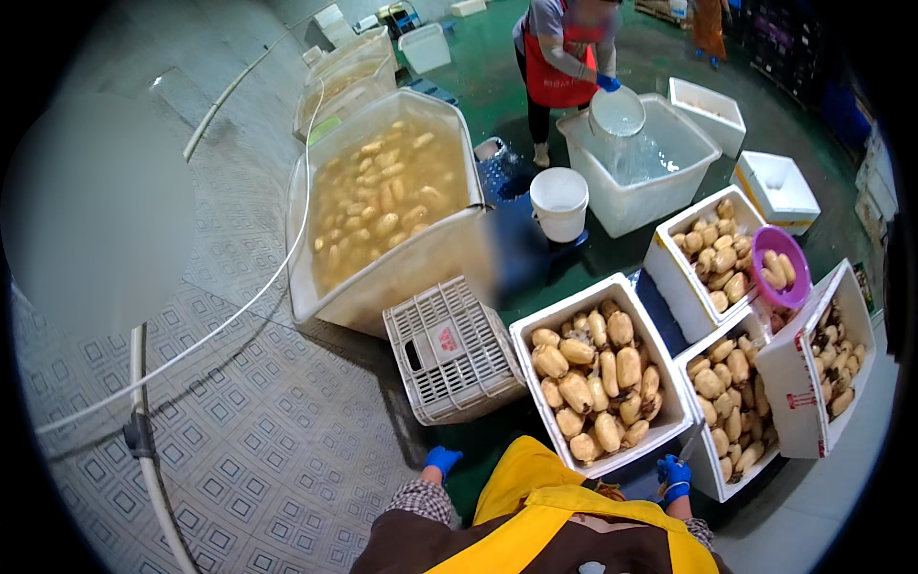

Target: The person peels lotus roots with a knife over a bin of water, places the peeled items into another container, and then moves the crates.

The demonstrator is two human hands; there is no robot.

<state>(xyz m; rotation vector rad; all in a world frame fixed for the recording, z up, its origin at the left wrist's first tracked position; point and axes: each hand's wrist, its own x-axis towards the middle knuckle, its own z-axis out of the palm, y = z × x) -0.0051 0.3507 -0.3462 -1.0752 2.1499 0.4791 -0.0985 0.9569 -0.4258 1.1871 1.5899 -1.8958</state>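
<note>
My left hand, in a blue glove, hangs beside my yellow apron with its fingers loosely apart and nothing visible in it. The grey plastic crate stands in front of it, not touched. In another blue glove, my right hand is closed around what looks like a knife, its narrow blade pointing up and away. That hand is between two white foam boxes. The nearer-middle foam box is filled with lotus root segments; the one at the right holds more lotus roots.
Lotus roots float in murky water in a large tub. A co-worker in a red apron tips water from a basin into a white tub. A white bucket stands nearby. A purple basin sits among foam boxes. A hose crosses the left.
</note>
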